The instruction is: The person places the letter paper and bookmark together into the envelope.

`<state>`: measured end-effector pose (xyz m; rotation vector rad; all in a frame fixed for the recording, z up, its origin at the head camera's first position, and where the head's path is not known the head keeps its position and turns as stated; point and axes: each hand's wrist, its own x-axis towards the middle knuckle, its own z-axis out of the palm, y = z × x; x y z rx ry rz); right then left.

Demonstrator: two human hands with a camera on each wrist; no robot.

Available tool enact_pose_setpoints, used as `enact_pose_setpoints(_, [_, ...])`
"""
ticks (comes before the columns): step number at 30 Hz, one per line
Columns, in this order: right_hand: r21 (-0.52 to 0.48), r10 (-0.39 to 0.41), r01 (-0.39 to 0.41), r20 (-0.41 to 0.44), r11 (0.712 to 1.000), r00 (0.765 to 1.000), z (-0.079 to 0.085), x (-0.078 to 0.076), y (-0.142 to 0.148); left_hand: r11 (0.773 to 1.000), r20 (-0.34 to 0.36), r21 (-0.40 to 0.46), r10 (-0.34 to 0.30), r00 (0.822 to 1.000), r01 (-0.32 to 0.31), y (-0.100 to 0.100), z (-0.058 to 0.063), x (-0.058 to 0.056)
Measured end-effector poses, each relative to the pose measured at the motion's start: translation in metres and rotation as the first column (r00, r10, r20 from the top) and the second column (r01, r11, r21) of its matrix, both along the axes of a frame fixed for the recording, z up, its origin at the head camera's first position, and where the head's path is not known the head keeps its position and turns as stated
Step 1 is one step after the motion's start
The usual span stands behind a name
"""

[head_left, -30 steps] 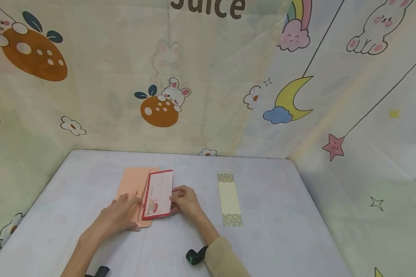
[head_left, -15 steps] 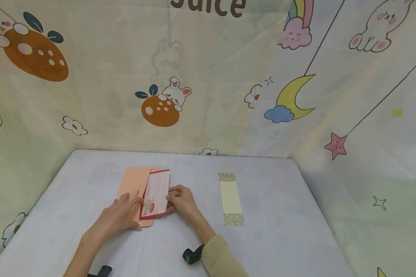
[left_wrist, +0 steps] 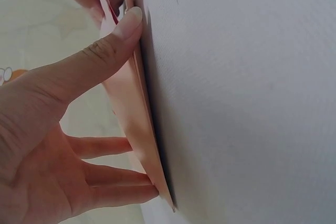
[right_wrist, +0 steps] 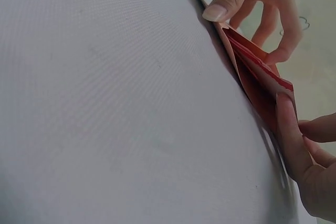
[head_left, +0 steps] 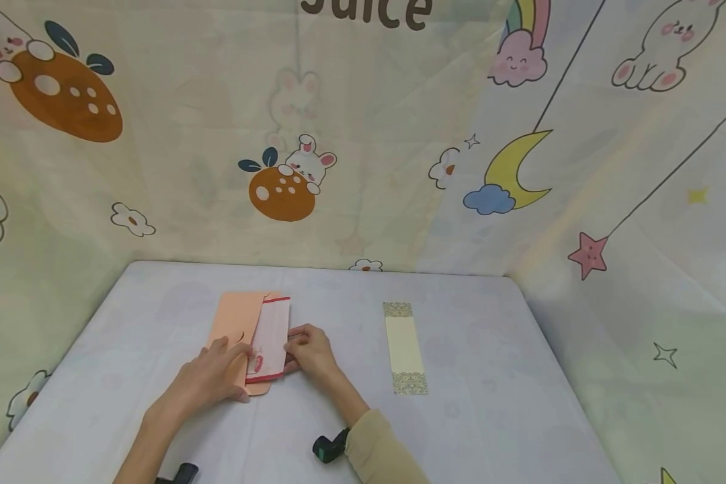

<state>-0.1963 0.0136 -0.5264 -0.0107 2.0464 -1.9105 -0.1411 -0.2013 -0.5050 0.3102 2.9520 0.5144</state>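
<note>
A peach-orange envelope (head_left: 237, 313) lies on the table with its opening to the right. A white card (head_left: 272, 336) with red borders is partly inside it, its left part hidden under the envelope's front. My right hand (head_left: 314, 354) pinches the card's right edge between thumb and fingers. My left hand (head_left: 208, 374) rests on the envelope. In the left wrist view, my left thumb (left_wrist: 113, 43) lies at the near edge while straight, spread fingers (left_wrist: 115, 177) touch the envelope's face. Seen from the right wrist, the card's red edge (right_wrist: 257, 61) sits between the envelope's layers.
To the right, a cream paper strip (head_left: 404, 346) with patterned gold ends lies flat on the white table (head_left: 490, 376). Behind the table hangs a printed cloth (head_left: 375, 134). A black wrist device (head_left: 329, 447) shows beside the right sleeve (head_left: 381, 450).
My right hand has moved left with the card, which has slid deeper into the envelope, so less of it shows. The left hand stays on the envelope. The whole view has shifted slightly.
</note>
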Motion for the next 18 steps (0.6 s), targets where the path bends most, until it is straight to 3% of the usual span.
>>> enact_pose_setpoints(18, [0.002,0.014,-0.014,-0.012,1.0,1.0,0.0,0.002,-0.014,1.0,-0.005,0.006,-0.004,1.0,0.004,-0.001,-0.001,0.0])
